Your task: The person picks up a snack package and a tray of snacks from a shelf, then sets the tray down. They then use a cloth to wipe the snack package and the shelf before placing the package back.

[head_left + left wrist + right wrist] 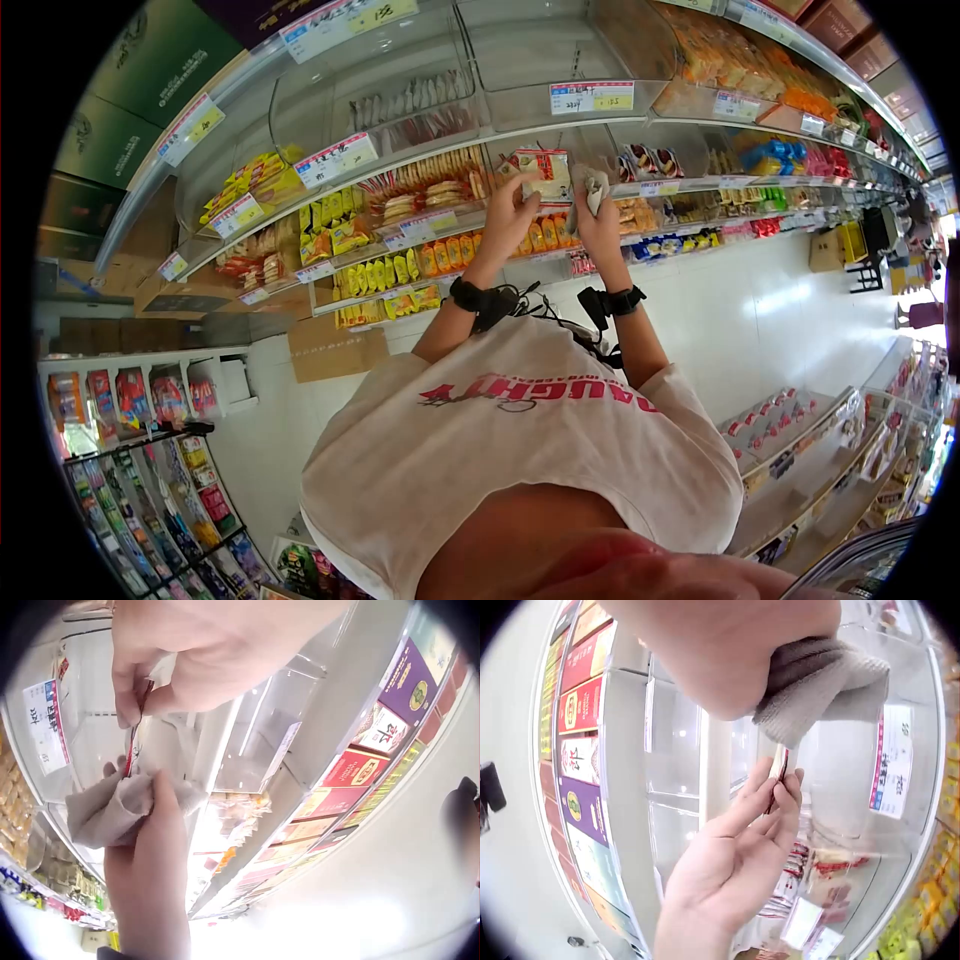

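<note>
In the head view my left hand [508,215] is raised before the middle shelf and pinches the edge of a flat white-and-red snack packet [550,176]. The left wrist view shows the packet [133,746] edge-on, between thumb and fingers. My right hand [600,228] grips a folded grey cloth [588,188] beside the packet's right side. Up close, the cloth [124,810] is bunched around the packet's lower end. From the right wrist view, the cloth [821,682] meets the packet [778,761] at its upper end, while the left hand's fingertips hold the other end.
Clear plastic shelf bins hold yellow snack packs [335,240], bread packs [430,190] and orange packs [450,252]. A price tag [592,96] hangs on the upper shelf edge. A cardboard box [338,350] stands on the floor. Gift boxes [581,757] line another shelf.
</note>
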A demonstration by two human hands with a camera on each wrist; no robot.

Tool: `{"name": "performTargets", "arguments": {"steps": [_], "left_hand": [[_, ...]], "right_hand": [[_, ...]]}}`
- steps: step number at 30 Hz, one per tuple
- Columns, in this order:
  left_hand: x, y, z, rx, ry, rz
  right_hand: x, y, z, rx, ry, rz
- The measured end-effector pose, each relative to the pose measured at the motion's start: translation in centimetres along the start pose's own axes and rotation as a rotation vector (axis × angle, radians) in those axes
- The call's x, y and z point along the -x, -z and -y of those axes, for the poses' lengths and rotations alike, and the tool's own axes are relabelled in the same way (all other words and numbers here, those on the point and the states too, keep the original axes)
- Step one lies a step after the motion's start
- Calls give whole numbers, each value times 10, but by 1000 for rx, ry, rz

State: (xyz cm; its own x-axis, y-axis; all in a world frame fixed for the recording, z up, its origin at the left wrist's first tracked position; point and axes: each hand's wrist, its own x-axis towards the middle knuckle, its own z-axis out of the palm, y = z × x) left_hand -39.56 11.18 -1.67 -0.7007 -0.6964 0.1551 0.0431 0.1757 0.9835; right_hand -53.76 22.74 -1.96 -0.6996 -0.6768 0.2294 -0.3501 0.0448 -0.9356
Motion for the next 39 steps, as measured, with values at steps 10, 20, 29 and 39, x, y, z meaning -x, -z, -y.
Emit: {"name": "performTargets", "arguments": {"steps": [10,20,29,39], "left_hand": [[-49,-19,42,-41,31,-126],[-25,-37,5,-531,-48,-161],[4,-31,-12,27,382,-183],[47,9,-2,-47,235,-419]], "right_hand": [[-46,-6,-29,233,395,328],[-69,0,-55,-109,76,337],[-44,33,-15,-560,-333,675],[-11,5,-5,-606,-182,647]]}}
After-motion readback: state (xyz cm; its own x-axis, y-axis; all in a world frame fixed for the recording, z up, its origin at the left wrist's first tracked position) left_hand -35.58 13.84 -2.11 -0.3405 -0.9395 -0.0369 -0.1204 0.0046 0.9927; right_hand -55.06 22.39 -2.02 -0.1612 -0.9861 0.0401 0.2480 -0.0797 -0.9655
